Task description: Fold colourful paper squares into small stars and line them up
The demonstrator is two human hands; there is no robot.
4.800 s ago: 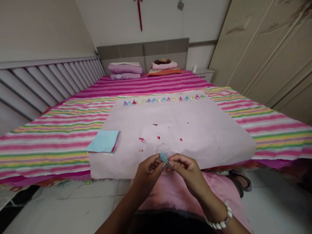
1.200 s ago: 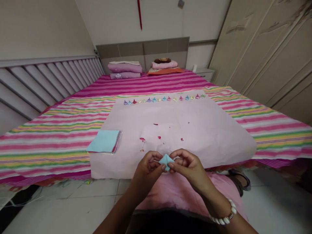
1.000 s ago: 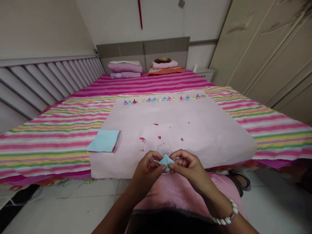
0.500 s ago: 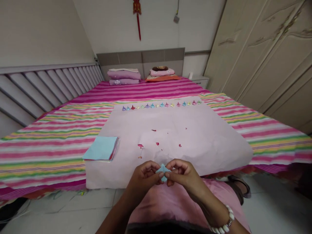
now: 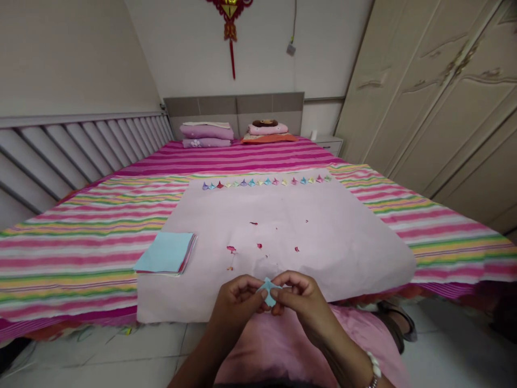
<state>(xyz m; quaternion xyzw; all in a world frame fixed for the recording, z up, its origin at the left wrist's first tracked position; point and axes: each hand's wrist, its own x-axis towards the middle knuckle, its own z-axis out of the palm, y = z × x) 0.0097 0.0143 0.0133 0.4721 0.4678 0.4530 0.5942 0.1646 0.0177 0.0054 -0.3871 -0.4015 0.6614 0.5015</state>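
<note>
A small piece of folded light-blue paper (image 5: pixel 268 290) is pinched between both hands, just beyond my lap. My left hand (image 5: pixel 241 296) grips its left side with thumb and fingers. On its right side, my right hand (image 5: pixel 301 296) holds it the same way, thumb on top. The fingers hide parts of the paper. Past the hands lies a large pale sheet (image 5: pixel 323 242) with small red holes or scraps on it. A row of small folded paper pieces (image 5: pixel 251 182) in several colours runs along its far edge.
A stack of square paper (image 5: pixel 165 252), light blue on top, sits at the sheet's left side. The bed's striped cover (image 5: pixel 89 231) spreads on both sides. Folded bedding (image 5: pixel 207 132) rests by the headboard (image 5: pixel 214 109). A white rail (image 5: pixel 81 140) stands left, a wardrobe (image 5: pixel 436 108) right.
My view has tilted slightly upward, so the scene sits lower. The hands are closer together on the blue paper, and their fingers now cover more of its sides.
</note>
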